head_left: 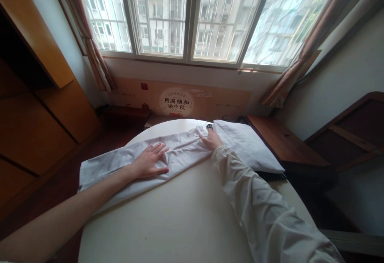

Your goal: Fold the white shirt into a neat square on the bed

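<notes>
A white garment [120, 161] lies stretched across the far part of a round cream table [186, 215], its left end hanging over the edge. My left hand [150, 161] lies flat on the middle of the cloth, fingers spread. My right hand [211, 139], in a pale long sleeve, presses flat on the cloth further right, fingers stretched out. Right of that hand lies a wider folded white piece [249, 145] with a dark striped cloth [270, 175] showing under its near edge.
A large barred window [192, 19] with drawn pink curtains fills the far wall, with a printed cardboard panel [180, 101] beneath it. Wooden cabinets [39, 107] stand at the left. A dark wooden bed frame [285, 143] runs along the right, close to the table.
</notes>
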### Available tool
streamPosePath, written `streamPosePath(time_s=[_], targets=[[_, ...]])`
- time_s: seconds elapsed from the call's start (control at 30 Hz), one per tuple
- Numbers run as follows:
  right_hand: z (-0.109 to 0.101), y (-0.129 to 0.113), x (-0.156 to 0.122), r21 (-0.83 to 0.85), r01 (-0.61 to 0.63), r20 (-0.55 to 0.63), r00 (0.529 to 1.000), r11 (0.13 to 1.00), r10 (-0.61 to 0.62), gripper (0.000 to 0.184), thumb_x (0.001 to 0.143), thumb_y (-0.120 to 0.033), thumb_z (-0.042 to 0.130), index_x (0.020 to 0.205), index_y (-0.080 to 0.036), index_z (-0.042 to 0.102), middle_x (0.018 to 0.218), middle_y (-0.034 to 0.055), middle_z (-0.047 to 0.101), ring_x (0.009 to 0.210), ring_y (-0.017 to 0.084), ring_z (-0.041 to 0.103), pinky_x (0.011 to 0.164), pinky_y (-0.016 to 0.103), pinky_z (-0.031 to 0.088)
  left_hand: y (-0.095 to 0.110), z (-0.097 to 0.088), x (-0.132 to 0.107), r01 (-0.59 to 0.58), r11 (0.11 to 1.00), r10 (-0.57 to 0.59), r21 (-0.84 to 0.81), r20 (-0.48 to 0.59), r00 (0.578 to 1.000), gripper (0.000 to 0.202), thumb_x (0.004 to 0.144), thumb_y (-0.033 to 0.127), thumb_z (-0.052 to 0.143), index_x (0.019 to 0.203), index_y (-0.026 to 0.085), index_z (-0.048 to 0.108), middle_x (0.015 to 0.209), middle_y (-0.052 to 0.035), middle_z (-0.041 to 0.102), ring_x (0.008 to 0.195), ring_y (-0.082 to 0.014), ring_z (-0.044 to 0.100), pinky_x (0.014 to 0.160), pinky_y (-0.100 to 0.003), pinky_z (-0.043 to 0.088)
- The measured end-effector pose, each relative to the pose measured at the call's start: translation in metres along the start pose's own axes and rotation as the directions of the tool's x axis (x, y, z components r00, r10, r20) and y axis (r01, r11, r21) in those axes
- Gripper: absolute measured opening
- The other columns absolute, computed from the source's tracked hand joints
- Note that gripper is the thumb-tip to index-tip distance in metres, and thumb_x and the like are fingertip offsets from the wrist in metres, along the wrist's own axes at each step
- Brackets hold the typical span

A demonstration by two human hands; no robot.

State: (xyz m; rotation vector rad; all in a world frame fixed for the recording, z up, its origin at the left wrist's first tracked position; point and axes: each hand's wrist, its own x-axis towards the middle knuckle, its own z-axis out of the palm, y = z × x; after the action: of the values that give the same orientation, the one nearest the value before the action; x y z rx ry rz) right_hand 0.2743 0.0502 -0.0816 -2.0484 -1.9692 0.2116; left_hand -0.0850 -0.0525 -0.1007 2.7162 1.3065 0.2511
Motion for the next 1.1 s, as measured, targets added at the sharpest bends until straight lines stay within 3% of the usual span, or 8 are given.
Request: streamPosePath(time_s=[0.23, 0.4, 0.47, 0.6, 0.8, 0.97, 1.1], targets=[[-0.014, 0.005, 0.023, 0.011, -0.022, 0.125, 0.992, 1.0, 0.021, 0.075, 0.083, -0.055, 0.084, 0.135, -0.006, 0.063, 0.13, 0.026, 0.069, 0.119, 0.037, 0.069, 0.096, 0.041, 0.056, -0.003, 0.003, -0.001, -0.022, 1.0, 0.022, -0.011, -0.006, 1.0, 0.094, 0.096, 0.082, 0.054, 0.17, 0.027, 0.035, 0.179, -0.011, 0.029, 0.165, -0.038, 0.026, 0.134, -0.058, 0.016], [-0.019, 0.008, 0.03, 0.236, -0.031, 0.265, 0.964, 0.971, -0.034, 0.044, 0.079, -0.048, 0.09, 0.102, -0.013, 0.076, 0.097, 0.0139, 0.079, 0.092, 0.03, 0.075, 0.085, 0.037, 0.059, -0.012, 0.001, -0.002, -0.074, 0.997, 0.074, -0.016, 0.001, 0.997, 0.093, 0.095, 0.08, 0.056, 0.171, 0.031, 0.033, 0.179, -0.0092, 0.029, 0.164, -0.0371, 0.027, 0.135, -0.056, 0.016], [-0.02, 0.006, 0.027, 0.279, -0.03, 0.285, 0.957, 0.96, -0.053, 0.039, 0.082, -0.049, 0.087, 0.096, -0.014, 0.078, 0.09, 0.0128, 0.079, 0.085, 0.028, 0.074, 0.082, 0.037, 0.061, -0.016, -0.002, -0.003, -0.093, 0.996, 0.093, -0.015, 0.007, 0.996, 0.093, 0.096, 0.08, 0.056, 0.171, 0.031, 0.033, 0.179, -0.0086, 0.029, 0.164, -0.0367, 0.027, 0.135, -0.055, 0.015], [-0.03, -0.006, 0.017, 0.464, -0.043, 0.311, 0.943, 0.885, -0.117, 0.031, 0.083, -0.04, 0.084, 0.097, -0.012, 0.08, 0.094, 0.0137, 0.081, 0.083, 0.028, 0.076, 0.081, 0.038, 0.063, -0.023, -0.006, -0.005, -0.122, 0.992, 0.122, -0.021, 0.015, 0.992, 0.092, 0.096, 0.08, 0.057, 0.171, 0.032, 0.034, 0.179, -0.0084, 0.029, 0.164, -0.0369, 0.027, 0.135, -0.055, 0.015], [-0.073, -0.024, 0.002, 0.702, 0.033, 0.163, 0.965, 0.711, -0.205, 0.028, 0.08, -0.022, 0.079, 0.107, -0.014, 0.078, 0.099, 0.0079, 0.082, 0.09, 0.023, 0.075, 0.079, 0.03, 0.062, -0.026, -0.012, -0.002, -0.145, 0.989, 0.146, -0.029, 0.043, 0.988, 0.096, 0.096, 0.078, 0.057, 0.174, 0.032, 0.024, 0.181, -0.0092, 0.02, 0.166, -0.0357, 0.023, 0.136, -0.056, 0.009], [-0.109, 0.018, -0.011, 0.761, -0.036, 0.127, 0.988, 0.648, -0.093, 0.025, 0.078, -0.022, 0.084, 0.101, -0.012, 0.078, 0.1, 0.0119, 0.082, 0.084, 0.024, 0.076, 0.075, 0.032, 0.063, -0.023, -0.012, 0.015, -0.181, 0.983, 0.183, -0.026, 0.056, 0.982, 0.093, 0.1, 0.076, 0.053, 0.175, 0.032, 0.022, 0.181, -0.0083, 0.018, 0.167, -0.0322, 0.019, 0.137, -0.052, 0.006], [-0.124, 0.078, -0.032, 0.691, -0.076, 0.056, 0.997, 0.719, 0.052, 0.028, 0.08, -0.027, 0.087, 0.103, -0.013, 0.079, 0.105, 0.015, 0.083, 0.09, 0.027, 0.078, 0.076, 0.035, 0.066, -0.013, -0.006, 0.04, -0.16, 0.987, 0.162, -0.036, 0.067, 0.985, 0.087, 0.104, 0.074, 0.044, 0.174, 0.027, 0.025, 0.18, -0.0085, 0.021, 0.168, -0.0276, 0.019, 0.137, -0.044, 0.009]])
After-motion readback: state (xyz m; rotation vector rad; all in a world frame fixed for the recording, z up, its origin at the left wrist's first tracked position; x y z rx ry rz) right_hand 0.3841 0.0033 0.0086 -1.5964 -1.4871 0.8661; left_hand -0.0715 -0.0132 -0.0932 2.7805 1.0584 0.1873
